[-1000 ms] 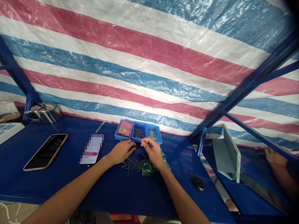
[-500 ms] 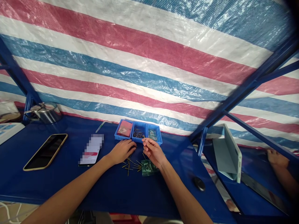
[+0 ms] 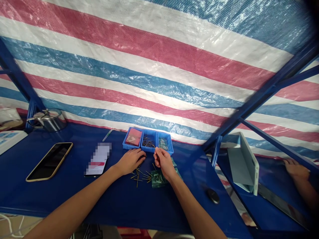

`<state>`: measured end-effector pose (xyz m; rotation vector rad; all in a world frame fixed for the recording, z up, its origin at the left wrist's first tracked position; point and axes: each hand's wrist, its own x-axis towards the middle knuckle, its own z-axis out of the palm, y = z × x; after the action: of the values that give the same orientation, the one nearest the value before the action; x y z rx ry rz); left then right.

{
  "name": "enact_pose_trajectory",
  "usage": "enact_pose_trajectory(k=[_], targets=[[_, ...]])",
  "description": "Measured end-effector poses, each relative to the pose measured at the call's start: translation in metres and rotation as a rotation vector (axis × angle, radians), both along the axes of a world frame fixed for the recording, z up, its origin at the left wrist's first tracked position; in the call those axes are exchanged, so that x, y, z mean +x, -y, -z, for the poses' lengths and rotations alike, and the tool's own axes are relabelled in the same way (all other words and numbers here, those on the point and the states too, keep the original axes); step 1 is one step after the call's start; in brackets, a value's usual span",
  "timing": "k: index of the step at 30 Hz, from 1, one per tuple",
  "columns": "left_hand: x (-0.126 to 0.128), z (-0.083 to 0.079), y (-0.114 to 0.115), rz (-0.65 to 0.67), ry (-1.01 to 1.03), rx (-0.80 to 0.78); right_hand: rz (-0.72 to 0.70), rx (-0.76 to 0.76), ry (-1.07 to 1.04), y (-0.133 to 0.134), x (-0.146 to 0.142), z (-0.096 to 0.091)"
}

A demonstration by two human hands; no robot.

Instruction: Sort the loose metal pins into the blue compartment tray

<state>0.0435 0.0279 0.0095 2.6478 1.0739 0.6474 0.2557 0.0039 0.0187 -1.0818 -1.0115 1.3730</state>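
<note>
We see a loose cluster of slender metal rods (image 3: 137, 179) on the blue table (image 3: 119, 202), near and between our two hands, while a heap of similar dark rods (image 3: 148, 143) sits in the middle bin (image 3: 146, 149) of three blue ones at the far side. As things lie, we judge the handling to be partway along: a good share is in that bin, and a smaller scatter is left outside it. The left bin (image 3: 129, 146) carries a pinkish-red packet (image 3: 133, 136), the right bin (image 3: 171, 142) a clear-looking packet (image 3: 162, 143). Our left hand (image 3: 131, 159) rests palm down just nearer than the left bin, fingers loosely bent; we cannot tell whether anything lies under it. Our right hand (image 3: 163, 160) is raised at the near edge of the bins, thumb and fingertips drawn narrow; whether they pinch a rod is too small to tell. A green packet (image 3: 157, 180) lies beside its wrist, its print unreadable. We can make out no brand or word anywhere: the lit phone (image 3: 98, 161) at left is masked by pixels, with only a red bar showing.
</note>
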Motion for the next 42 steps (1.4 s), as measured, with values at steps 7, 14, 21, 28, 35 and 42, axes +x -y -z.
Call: enact_pose_trajectory(k=[7,14,21,28,35,42], targets=[[0.000,0.001,0.000,-0.004,0.009,0.004,0.019,0.038,0.100,0.000,0.000,0.000],[-0.001,0.002,0.000,0.006,0.017,0.008,0.070,0.192,0.241,-0.001,0.004,-0.001],[-0.001,0.003,-0.001,0.008,0.025,-0.004,0.130,0.392,1.231,0.007,0.008,-0.001],[0.000,0.002,-0.001,0.003,0.024,-0.005,-0.082,0.268,1.598,0.015,0.008,-0.003],[0.000,0.001,0.000,0.003,0.021,0.000,-0.198,0.308,1.569,0.016,0.008,-0.005],[0.000,0.001,0.000,-0.003,0.003,0.000,-0.063,0.440,1.273,0.017,-0.001,-0.001]])
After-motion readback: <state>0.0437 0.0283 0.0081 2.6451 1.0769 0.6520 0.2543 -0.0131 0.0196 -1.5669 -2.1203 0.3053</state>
